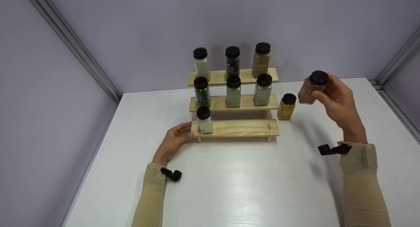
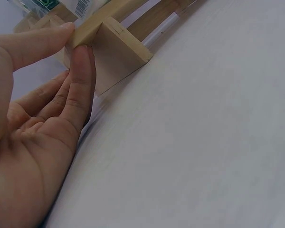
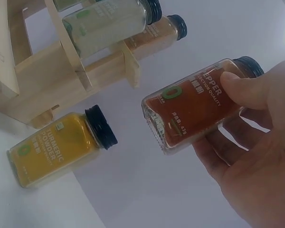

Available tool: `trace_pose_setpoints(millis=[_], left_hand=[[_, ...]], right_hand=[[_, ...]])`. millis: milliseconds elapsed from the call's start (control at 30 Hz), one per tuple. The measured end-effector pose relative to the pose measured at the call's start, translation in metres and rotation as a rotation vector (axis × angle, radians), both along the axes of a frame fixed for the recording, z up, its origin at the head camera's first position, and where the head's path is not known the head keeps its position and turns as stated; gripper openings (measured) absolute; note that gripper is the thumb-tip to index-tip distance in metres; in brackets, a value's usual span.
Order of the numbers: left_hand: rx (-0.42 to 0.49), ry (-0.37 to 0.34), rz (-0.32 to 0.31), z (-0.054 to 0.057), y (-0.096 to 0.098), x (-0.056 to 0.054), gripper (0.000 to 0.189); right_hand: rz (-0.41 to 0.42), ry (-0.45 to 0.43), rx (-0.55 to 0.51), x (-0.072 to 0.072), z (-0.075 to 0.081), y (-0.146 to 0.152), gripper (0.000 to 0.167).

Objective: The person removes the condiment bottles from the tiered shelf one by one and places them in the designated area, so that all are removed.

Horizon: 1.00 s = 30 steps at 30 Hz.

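A reddish-brown pepper jar (image 3: 190, 107) with a black lid is raised above the table, tilted, in my right hand (image 1: 339, 100); thumb and fingers grip it from either side. Beside the rack's right end stands a yellow turmeric powder jar (image 1: 286, 107). My left hand (image 1: 175, 140) pinches the left end of the bottom shelf of a three-step wooden spice rack (image 1: 242, 128), thumb on top and a finger beneath, as the left wrist view shows. On that bottom shelf, at its left, stands a pale-powder jar (image 1: 205, 122).
Three jars stand on the middle shelf, among them a pale green jar (image 1: 233, 94). Three more line the top shelf, including an orange-brown jar (image 1: 261, 63). Behind the rack rises a plain wall (image 1: 157, 40); the white table (image 1: 229, 181) extends in front.
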<state>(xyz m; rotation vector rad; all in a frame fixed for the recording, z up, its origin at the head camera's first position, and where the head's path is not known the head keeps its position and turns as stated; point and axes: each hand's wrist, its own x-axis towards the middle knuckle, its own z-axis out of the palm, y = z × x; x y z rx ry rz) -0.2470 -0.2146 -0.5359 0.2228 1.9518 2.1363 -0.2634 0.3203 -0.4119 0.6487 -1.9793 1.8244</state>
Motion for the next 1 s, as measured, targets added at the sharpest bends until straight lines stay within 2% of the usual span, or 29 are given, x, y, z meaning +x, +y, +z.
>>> trace_pose_setpoints(millis=[200, 567, 833, 1000], left_hand=[[0.000, 0.002, -0.002, -0.001, -0.001, 0.000, 0.060], [0.002, 0.004, -0.013, 0.000, -0.001, 0.001, 0.062], [0.011, 0.000, -0.013, -0.001, -0.001, 0.000, 0.062], [-0.002, 0.008, -0.014, 0.000, -0.001, 0.000, 0.062]], right_hand=[[0.011, 0.003, 0.021, -0.004, -0.007, 0.005, 0.051], [0.011, -0.060, 0.003, -0.012, -0.026, 0.013, 0.053], [0.008, -0.094, 0.035, -0.017, -0.041, 0.019, 0.051], [0.032, -0.131, 0.001, -0.021, -0.052, 0.022, 0.052]])
